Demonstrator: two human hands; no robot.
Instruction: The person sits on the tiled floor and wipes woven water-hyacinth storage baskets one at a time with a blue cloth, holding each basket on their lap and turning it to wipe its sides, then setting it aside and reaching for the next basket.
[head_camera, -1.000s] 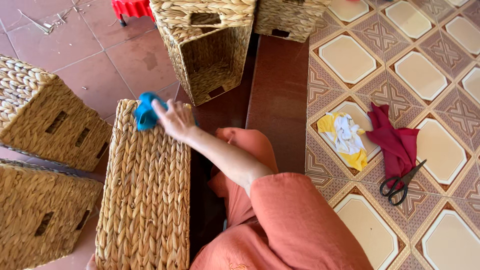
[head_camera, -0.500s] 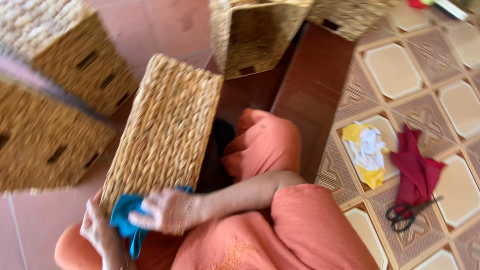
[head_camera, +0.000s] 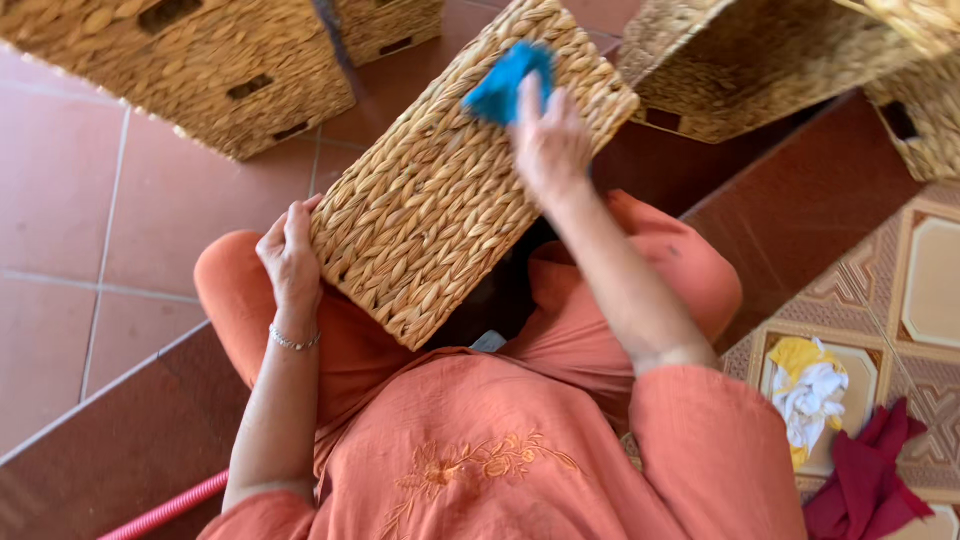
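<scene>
- My right hand (head_camera: 548, 140) presses a blue cloth (head_camera: 508, 82) under its fingertips onto the basket (head_camera: 450, 190).
- My left hand (head_camera: 292, 252) clasps the basket's near edge.

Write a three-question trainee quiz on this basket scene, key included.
1. Which hand presses the blue cloth on the basket?
2. True or false: the left hand grips the basket's near edge.
3. What lies on the patterned tiles at the right? A) red and yellow-white rags B) a broom C) a bucket

Key:
1. The right hand.
2. True.
3. A: the red rag lies beside the yellow-white rag.
</scene>
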